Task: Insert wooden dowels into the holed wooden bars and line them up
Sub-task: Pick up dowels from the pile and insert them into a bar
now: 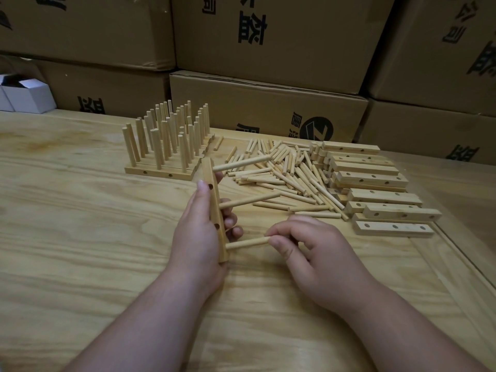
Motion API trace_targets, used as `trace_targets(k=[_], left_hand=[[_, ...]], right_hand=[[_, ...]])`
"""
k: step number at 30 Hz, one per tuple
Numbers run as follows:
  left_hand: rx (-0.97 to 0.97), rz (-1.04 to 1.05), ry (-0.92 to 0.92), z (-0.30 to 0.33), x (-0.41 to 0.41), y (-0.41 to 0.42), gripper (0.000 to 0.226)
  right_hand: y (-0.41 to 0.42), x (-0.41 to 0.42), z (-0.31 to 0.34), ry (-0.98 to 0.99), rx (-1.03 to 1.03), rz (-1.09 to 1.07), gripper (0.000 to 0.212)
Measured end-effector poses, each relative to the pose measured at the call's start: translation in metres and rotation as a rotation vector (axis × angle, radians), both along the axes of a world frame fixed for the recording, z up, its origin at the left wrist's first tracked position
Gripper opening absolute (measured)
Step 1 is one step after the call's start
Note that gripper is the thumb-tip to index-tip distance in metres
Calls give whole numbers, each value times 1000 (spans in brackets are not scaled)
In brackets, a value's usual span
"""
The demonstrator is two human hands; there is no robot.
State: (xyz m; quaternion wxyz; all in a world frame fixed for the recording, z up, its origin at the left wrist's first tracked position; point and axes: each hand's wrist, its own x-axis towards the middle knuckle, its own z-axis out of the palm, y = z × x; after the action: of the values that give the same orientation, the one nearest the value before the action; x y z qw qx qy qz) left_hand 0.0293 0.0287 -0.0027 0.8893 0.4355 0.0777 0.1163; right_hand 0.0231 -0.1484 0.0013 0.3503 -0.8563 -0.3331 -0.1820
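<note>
a: why am i holding the bar (214,210) on edge like that?

b: so its holed face turns toward the right hand (308,245). your left hand (198,232) is wrapped round the bar, thumb on the near side, fingers curled behind, and its lower end looks propped on the counter (80,237), which i judge keeps it steady against a push

a: and the right hand?

b: it pinches the third dowel (247,242) by its free end between thumb and fingertips, the other end already at the lowest hole. gripping the far end lets me press straight along the dowel's length. two dowels (249,201) sit in the upper holes, sticking out to the right

a: so this bar is nearly done?

b: by my reading, yes, once this one seats

a: where does it go then?

b: likely beside the finished bars (166,146) standing in a block further back on the left, dowels upright. the loose dowel pile (281,170) and blank bars (375,194) lie to the right, near the feeding hand. cardboard boxes (268,98) stand stacked behind the counter
</note>
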Motion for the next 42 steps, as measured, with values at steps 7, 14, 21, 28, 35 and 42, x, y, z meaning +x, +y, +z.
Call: trace_targets(k=[7,14,21,28,35,42], left_hand=[[-46,-16,5,-4,3,1,38],[-148,-21,-20,-4,4,-1,39],[-119,-2,-15,-1,5,-3,35],[-62,60,3,1,5,-3,34],[-190,8,77,-2,10,2,52],[-211,331,95,-4,12,6,33]], right_hand=[[7,-9,-5,490,377,41,41],[21,-14,-8,482,280,-46,21],[29,-10,-11,471,364,-166,17],[41,0,-13,482,387,-170,13],[70,32,-14,438,364,-237,9],[98,74,-22,342,189,-332,9]])
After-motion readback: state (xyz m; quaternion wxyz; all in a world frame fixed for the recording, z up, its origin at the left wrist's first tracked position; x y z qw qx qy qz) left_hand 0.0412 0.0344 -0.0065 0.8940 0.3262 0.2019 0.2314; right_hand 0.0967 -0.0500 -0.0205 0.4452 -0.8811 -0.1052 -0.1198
